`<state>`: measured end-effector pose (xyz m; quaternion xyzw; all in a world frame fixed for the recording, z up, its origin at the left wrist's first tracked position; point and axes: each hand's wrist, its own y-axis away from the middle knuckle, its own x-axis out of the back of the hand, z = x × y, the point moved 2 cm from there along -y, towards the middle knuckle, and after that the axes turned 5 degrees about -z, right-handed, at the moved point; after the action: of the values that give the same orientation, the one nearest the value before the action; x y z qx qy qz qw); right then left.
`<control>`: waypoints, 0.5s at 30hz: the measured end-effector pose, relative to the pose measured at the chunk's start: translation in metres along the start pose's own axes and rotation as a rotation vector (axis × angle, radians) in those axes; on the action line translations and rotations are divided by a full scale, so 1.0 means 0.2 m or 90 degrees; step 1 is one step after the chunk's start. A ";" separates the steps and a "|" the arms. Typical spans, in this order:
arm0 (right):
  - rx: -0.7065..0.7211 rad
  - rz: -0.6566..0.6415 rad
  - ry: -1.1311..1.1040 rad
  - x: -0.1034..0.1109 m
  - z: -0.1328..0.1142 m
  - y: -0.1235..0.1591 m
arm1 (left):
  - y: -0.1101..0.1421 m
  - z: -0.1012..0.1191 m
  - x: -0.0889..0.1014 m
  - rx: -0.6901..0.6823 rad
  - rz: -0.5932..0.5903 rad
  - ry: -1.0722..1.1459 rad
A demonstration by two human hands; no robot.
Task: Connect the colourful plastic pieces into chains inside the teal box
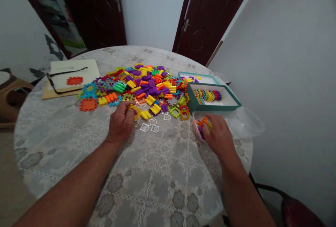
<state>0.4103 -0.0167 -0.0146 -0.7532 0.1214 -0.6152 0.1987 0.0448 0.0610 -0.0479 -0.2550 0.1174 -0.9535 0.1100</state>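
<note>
My left hand [121,122] is closed at the near edge of a colourful pile of plastic building pieces [149,84]. Its thumb and fingers pinch a yellow gear-shaped piece [136,112]. Beside it lie a yellow tube piece [146,114] and several small white window-frame pieces [153,122]. Farther right, my right hand [218,132] reaches over a small clear plastic tub [195,131]. Its fingertips close on an orange plastic piece [203,121] at the tub's top, with purple and yellow-green pieces around it. The hand hides part of the tub.
Behind the tub stands a teal-edged box [215,107] holding rows of coloured beads [208,95], with a second shallow box [198,77] behind. A clear lid [246,122] lies at right. Black-strapped glasses [54,86] and a cream board [59,66] are at left.
</note>
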 end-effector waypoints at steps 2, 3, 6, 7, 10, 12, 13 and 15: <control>0.040 0.010 -0.065 0.01 -0.09 0.00 | 0.00 0.00 0.00 -0.004 -0.001 -0.009; 0.063 0.004 -0.103 0.01 -0.14 0.01 | 0.01 0.00 0.00 -0.004 0.000 -0.015; 0.134 -0.060 -0.206 0.02 -0.32 0.05 | 0.01 0.00 0.01 0.005 0.008 -0.027; 0.153 -0.091 -0.232 0.02 -0.37 0.07 | 0.01 0.00 0.01 0.009 0.010 -0.030; 0.180 -0.190 -0.273 0.01 -0.49 0.11 | 0.02 0.01 0.00 0.021 0.013 -0.033; 0.185 -0.247 -0.271 -0.02 -0.55 0.10 | 0.02 0.02 0.00 0.029 0.017 -0.030; 0.184 -0.268 -0.263 -0.04 -0.57 0.08 | 0.02 0.02 0.00 0.033 0.020 -0.027; 0.171 -0.283 -0.244 -0.09 -0.61 0.01 | 0.01 0.02 0.00 0.041 0.030 -0.020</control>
<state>0.2885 -0.0291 -0.0110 -0.8303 -0.1679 -0.5013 0.1764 0.0476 0.0580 -0.0447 -0.2638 0.0912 -0.9496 0.1427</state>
